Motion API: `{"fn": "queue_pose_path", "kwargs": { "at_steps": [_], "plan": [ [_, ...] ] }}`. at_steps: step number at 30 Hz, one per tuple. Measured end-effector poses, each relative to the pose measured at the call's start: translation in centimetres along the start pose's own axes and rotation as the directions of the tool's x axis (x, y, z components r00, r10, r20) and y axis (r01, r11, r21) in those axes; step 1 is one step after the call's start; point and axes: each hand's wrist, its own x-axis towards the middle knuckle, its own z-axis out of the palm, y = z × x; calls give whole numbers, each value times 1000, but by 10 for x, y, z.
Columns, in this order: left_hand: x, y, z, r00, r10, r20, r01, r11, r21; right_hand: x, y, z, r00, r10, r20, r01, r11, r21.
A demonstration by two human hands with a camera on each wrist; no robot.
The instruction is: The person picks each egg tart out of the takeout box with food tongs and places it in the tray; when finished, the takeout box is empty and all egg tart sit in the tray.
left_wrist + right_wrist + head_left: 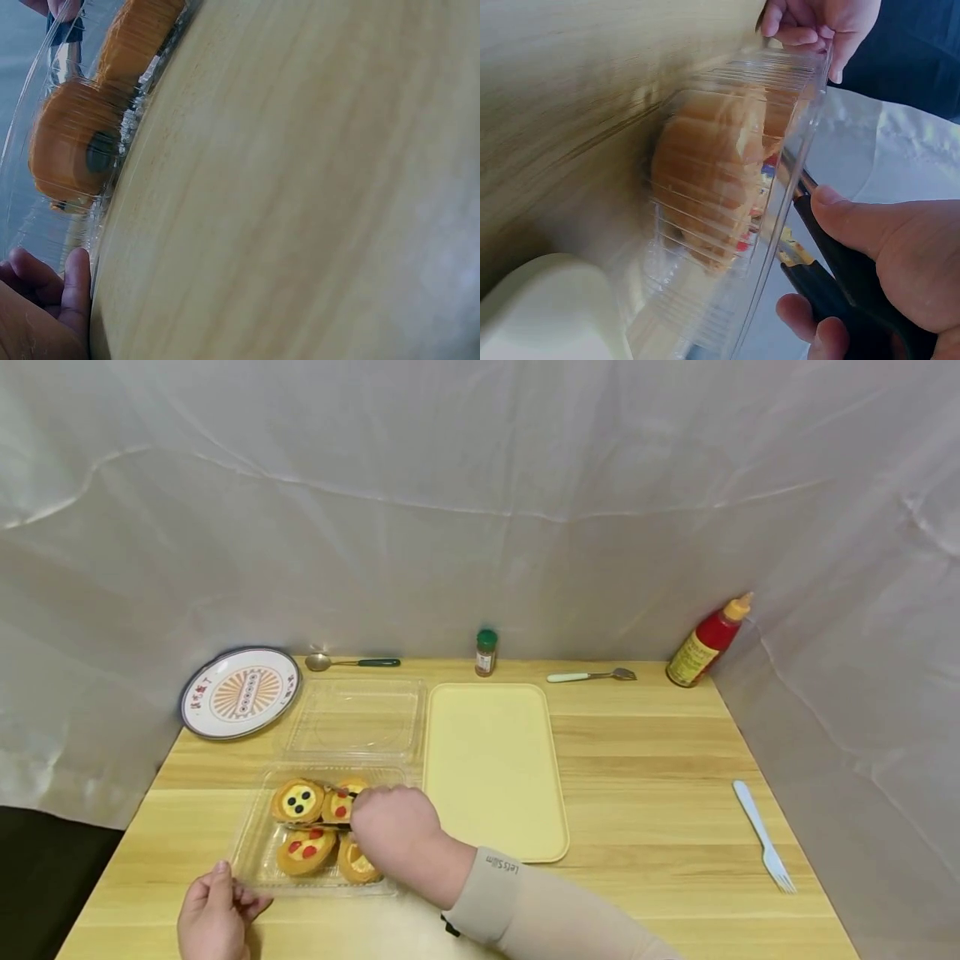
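My left hand (216, 914) grips the near left corner of a clear plastic container (253, 853), thumb on the rim. Several egg tarts (306, 850) with red and dark toppings sit inside. Over the container's right part, my right hand (401, 827) holds a pair of tongs with black handles (838, 259), thumb on one side and fingers on the other. The metal arms of the tongs reach left among the tarts, either side of the upper right tart (340, 807). My right hand partly hides the tarts on the right.
The container's lid (356, 718) lies folded back. A yellow tray (491, 768) is right of it. Around stand a plate (240, 693), spoon (318, 662), green-capped spice jar (486, 653), metal fork (577, 677), red sauce bottle (705, 645) and blue fork (761, 831).
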Motion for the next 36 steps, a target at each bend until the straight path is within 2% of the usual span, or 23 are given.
{"fn": "queue_pose_path", "kwargs": {
  "at_steps": [5, 12, 20, 31, 36],
  "plan": [
    [1, -1, 0, 1000, 2, -12, -2, 1000, 6, -1, 1, 2, 999, 0, -33, 1, 1000, 17],
    [1, -1, -1, 1000, -12, -12, 12, 1000, 1, -6, 6, -1, 1000, 28, -2, -28, 997, 75],
    [1, -3, 0, 999, -12, -36, 13, 1000, 18, -11, 13, -4, 999, 37, -13, -36, 996, 85],
    [2, -3, -1, 999, -22, -24, 23, 999, 41, -21, 28, -17, 990, 139, 28, -141, 968, 209],
    [1, -2, -1, 1000, -16, -19, 17, 999, 44, -27, 36, -19, 986, 166, -9, -160, 964, 212]
  ]
}}
